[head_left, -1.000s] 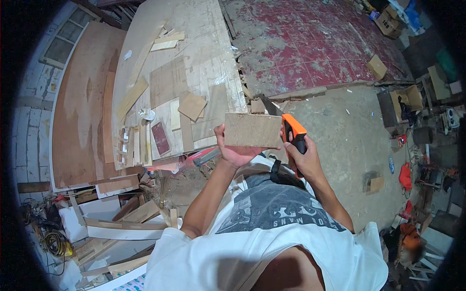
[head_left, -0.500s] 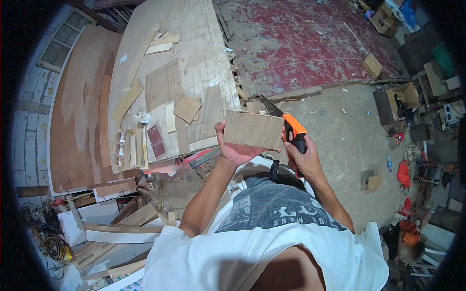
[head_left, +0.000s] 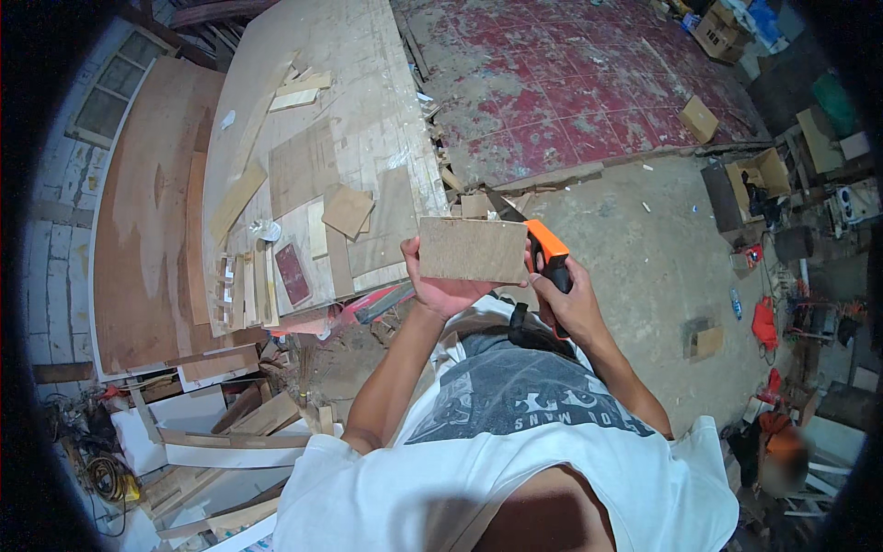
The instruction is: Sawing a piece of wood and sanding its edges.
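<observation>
A rectangular piece of plywood is held up in front of my body, its broad face toward me. My left hand grips it from below, with the thumb along its left edge. My right hand is closed around the handle of a handsaw, which is orange and black. The saw's dark blade points away to the upper left and is partly hidden behind the plywood. The fingertips of my right hand are close to the board's right edge; I cannot tell whether they touch it.
On the left, a large plywood-topped table carries several offcuts and a dark red rectangular piece. A big brown panel leans beyond it. Scrap wood is heaped at lower left. A raised red tiled floor lies ahead, with cardboard boxes at far right.
The plywood, the saw and both hands have shifted slightly to the left in the picture, and the surroundings have shifted a little too. Both grips look the same.
</observation>
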The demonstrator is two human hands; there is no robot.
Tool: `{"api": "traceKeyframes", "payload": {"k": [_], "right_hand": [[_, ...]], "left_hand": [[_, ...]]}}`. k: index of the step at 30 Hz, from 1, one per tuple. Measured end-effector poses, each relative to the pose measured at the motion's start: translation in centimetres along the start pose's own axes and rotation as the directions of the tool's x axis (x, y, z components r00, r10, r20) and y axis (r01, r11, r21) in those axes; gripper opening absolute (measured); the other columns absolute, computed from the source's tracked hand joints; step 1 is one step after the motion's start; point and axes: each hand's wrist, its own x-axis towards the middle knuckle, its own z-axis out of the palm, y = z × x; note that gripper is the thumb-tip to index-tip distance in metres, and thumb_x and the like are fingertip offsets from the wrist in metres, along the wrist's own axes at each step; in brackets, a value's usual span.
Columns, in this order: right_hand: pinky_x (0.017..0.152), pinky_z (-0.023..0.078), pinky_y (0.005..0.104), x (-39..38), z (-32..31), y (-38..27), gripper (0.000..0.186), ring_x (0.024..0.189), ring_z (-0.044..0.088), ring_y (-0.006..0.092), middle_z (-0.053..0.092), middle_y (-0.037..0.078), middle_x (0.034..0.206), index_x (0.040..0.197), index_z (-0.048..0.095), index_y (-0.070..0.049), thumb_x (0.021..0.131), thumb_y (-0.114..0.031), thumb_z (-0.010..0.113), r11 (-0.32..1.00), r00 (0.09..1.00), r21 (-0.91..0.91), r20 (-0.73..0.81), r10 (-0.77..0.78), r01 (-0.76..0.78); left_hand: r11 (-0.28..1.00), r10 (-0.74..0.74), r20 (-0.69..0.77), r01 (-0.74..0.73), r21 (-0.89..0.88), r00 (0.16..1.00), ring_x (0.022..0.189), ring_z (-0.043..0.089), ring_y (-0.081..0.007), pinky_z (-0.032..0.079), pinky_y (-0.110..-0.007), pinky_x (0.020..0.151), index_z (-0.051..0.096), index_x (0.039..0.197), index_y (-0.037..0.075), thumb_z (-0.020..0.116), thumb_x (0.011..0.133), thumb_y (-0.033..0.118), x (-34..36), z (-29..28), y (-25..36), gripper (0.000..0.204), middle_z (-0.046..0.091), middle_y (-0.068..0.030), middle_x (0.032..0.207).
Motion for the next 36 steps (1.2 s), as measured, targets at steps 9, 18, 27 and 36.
{"api": "traceKeyframes", "payload": {"k": [9, 18, 27, 36], "right_hand": [[0.068, 0.048, 0.0240, 0.0, 0.7, 0.0, 0.019, 0.076, 0.059, 0.0095, 0.059, 0.003, 0.088, 0.104, 0.055, 0.001, 0.087, -0.005, 0.062, 0.980, 0.986, 0.111, 0.011, -0.167, 0.165], [0.068, 0.049, 0.0250, -0.1, 1.0, -0.9, 0.016, 0.072, 0.060, 0.0107, 0.060, 0.005, 0.089, 0.101, 0.055, 0.001, 0.086, -0.002, 0.060, 0.998, 0.998, 0.045, 0.034, -0.053, 0.051], [0.061, 0.044, 0.0231, 0.6, 1.3, 0.9, 0.021, 0.067, 0.056, 0.0069, 0.060, 0.002, 0.077, 0.100, 0.057, -0.001, 0.084, -0.013, 0.064, 0.994, 0.999, -0.104, 0.007, -0.035, 0.036], [0.039, 0.036, 0.0252, 2.5, 2.4, 3.7, 0.022, 0.042, 0.046, 0.0079, 0.051, 0.000, 0.067, 0.103, 0.055, -0.004, 0.086, -0.015, 0.063, 0.974, 0.995, -0.208, 0.065, -0.078, 0.090]], "left_hand": [[0.999, -0.032, 0.076, 0.034, -0.025, 0.997, 0.132, 0.039, -0.0437, 0.029, -0.063, 0.106, 0.034, 0.145, 0.005, 0.047, 0.068, 0.077, -0.4, -0.8, -0.9, 0.106, 0.032, -0.0248, 0.148], [0.998, -0.001, -0.053, 0.004, 0.056, 0.999, 0.131, 0.040, -0.0444, 0.029, -0.066, 0.104, 0.035, 0.144, 0.004, 0.046, 0.071, 0.076, -1.1, -1.6, -0.8, 0.104, 0.031, -0.0280, 0.147], [0.998, 0.067, 0.014, -0.067, -0.005, 0.998, 0.132, 0.039, -0.0398, 0.032, -0.063, 0.105, 0.036, 0.145, 0.012, 0.044, 0.072, 0.073, -2.1, -3.8, 0.0, 0.095, 0.035, -0.0179, 0.148], [0.953, 0.081, -0.100, -0.048, 0.301, 0.992, 0.130, 0.040, -0.0399, 0.029, -0.060, 0.108, 0.037, 0.142, 0.007, 0.050, 0.072, 0.071, -2.4, -6.1, 2.2, 0.096, 0.038, -0.0195, 0.145]]}}
